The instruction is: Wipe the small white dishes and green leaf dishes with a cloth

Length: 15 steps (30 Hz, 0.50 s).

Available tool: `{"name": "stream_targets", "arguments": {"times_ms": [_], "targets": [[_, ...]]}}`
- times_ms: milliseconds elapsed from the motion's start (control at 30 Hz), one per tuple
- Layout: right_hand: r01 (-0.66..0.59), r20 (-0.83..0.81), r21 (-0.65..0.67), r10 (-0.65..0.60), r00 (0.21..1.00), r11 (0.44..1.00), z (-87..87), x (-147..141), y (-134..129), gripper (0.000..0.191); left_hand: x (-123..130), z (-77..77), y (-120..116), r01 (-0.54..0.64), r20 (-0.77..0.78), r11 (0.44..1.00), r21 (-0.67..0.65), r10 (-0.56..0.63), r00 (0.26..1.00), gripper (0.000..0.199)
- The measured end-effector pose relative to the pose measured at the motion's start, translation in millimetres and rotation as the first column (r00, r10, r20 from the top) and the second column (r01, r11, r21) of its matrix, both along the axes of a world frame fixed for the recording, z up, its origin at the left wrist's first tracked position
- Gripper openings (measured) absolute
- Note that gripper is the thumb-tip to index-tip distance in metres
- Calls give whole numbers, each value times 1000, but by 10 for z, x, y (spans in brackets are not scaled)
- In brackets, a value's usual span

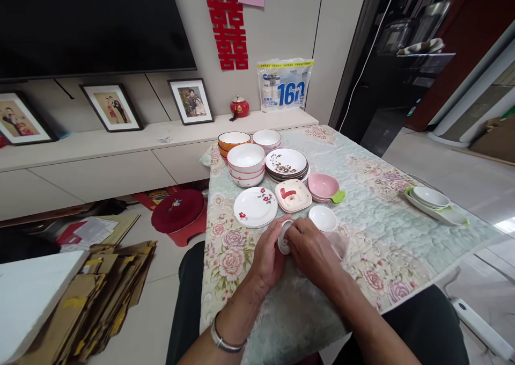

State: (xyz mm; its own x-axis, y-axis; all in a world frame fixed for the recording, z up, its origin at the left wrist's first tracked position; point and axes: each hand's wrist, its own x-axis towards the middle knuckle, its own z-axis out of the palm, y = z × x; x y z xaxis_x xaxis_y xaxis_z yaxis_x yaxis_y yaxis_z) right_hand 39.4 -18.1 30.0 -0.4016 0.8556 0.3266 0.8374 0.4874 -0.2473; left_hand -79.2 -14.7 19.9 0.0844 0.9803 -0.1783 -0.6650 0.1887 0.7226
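A small white bowl [285, 240], tilted on its side, is gripped by my left hand [266, 252], whose fingers wrap its outer side. My right hand [311, 246] is closed, with its fingertips pressed into the bowl's opening. Pale pinkish cloth [340, 243] shows beyond my right hand; it seems bunched in that hand, though the fingers hide most of it. Just past my hands stands another small white bowl [323, 218]. A stack of flower-patterned white plates [256, 206] and a squarish cartoon plate [293, 195] lie close by.
Stacked white bowls [246, 158], orange-sided bowls [234, 138], brown-flowered plates [286, 162] and pink bowls with a green handle [324, 186] stand farther back. Green-edged dishes [432, 201] sit at the right of the flowered tablecloth [382, 241]. Flattened cardboard [96, 295] lies on the floor at left.
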Motion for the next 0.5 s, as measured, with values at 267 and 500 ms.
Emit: {"name": "stream_targets", "arguments": {"times_ms": [267,500], "targets": [[-80,-224,-126,51,973,989,68,-55,-36,19,-5,10,-10,-7,-40,1000,24,8,999,35],[-157,-608,-298,-61,791,942,132,-28,-30,16,-24,33,-27,56,-7,998,3,-56,998,38]]}}
